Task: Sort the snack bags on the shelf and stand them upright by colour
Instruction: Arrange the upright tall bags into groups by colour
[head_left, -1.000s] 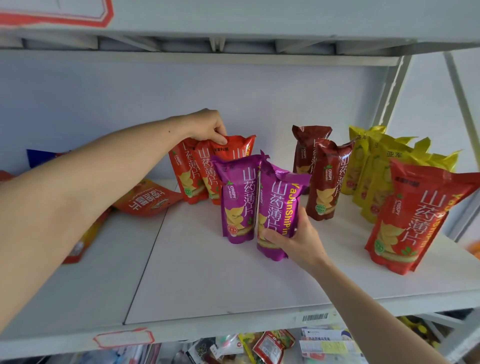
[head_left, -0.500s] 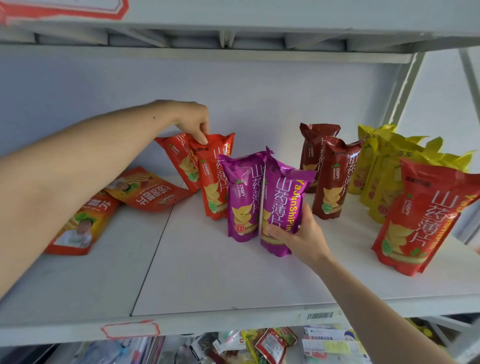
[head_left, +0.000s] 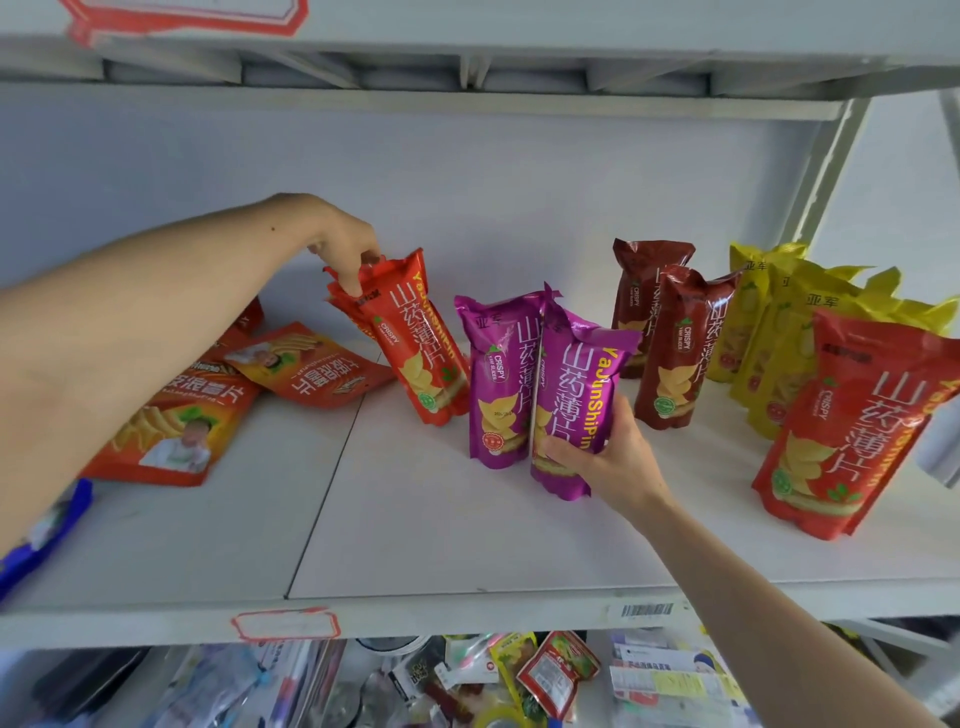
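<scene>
My left hand pinches the top of an orange-red yam-chip bag that leans to the left, with another red bag close behind it. My right hand grips the lower part of a purple bag, standing beside a second purple bag. Two dark red bags stand upright further right, then several yellow bags. A large red bag stands at the front right.
Two orange snack bags lie flat at the left of the white shelf. A blue bag lies at the far left edge. The upper shelf hangs close overhead. Mixed packets fill the level below.
My left hand has drawn the orange-red bag forward and to the right, towards the purple bags. My right hand stays on the purple bag, which has barely moved.
</scene>
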